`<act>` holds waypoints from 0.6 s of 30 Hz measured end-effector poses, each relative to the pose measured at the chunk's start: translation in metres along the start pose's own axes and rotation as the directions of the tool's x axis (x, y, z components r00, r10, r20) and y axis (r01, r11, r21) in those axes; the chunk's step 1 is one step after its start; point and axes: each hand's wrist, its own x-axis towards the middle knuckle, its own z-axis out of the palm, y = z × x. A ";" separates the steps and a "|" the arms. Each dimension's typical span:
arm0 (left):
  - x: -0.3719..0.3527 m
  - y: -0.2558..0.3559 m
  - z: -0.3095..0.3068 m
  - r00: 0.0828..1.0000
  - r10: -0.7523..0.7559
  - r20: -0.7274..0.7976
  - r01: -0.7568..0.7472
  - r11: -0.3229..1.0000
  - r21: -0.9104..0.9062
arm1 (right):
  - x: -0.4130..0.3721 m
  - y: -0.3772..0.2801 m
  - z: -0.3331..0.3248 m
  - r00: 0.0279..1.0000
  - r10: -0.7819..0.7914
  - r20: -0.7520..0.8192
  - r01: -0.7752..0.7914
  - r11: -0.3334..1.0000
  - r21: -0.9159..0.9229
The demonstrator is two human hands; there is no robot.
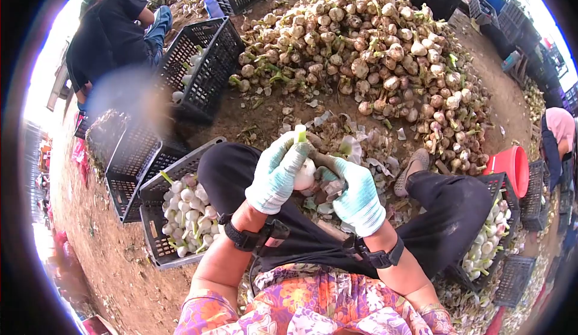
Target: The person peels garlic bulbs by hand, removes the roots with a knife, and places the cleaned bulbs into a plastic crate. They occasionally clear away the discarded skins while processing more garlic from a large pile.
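Observation:
Over my lap, a garlic bulb [304, 175] with a cut green stem points upward. My left hand [278, 171], in a pale knit glove with soiled fingertips, is closed around its stem and left side. My right hand [356, 197], gloved alike, presses its thumb to the top of the bulb, with its fingers curled at the bulb's right side. Below the hands, loose papery garlic skins [355, 148] litter the ground between my legs.
A large heap of unpeeled garlic [361, 52] lies ahead. Crates of white garlic stand at my left [158, 238] and right [506, 214], beside a red bucket [512, 166]. More black crates [201, 64] stand front left, near a crouching person [111, 40]. Another person [557, 136] is far right.

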 end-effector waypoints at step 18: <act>-0.105 0.065 -0.209 0.683 0.313 -0.660 -0.348 0.934 0.082 | 0.017 0.136 -0.073 0.950 0.303 0.073 -0.242 0.865 -0.439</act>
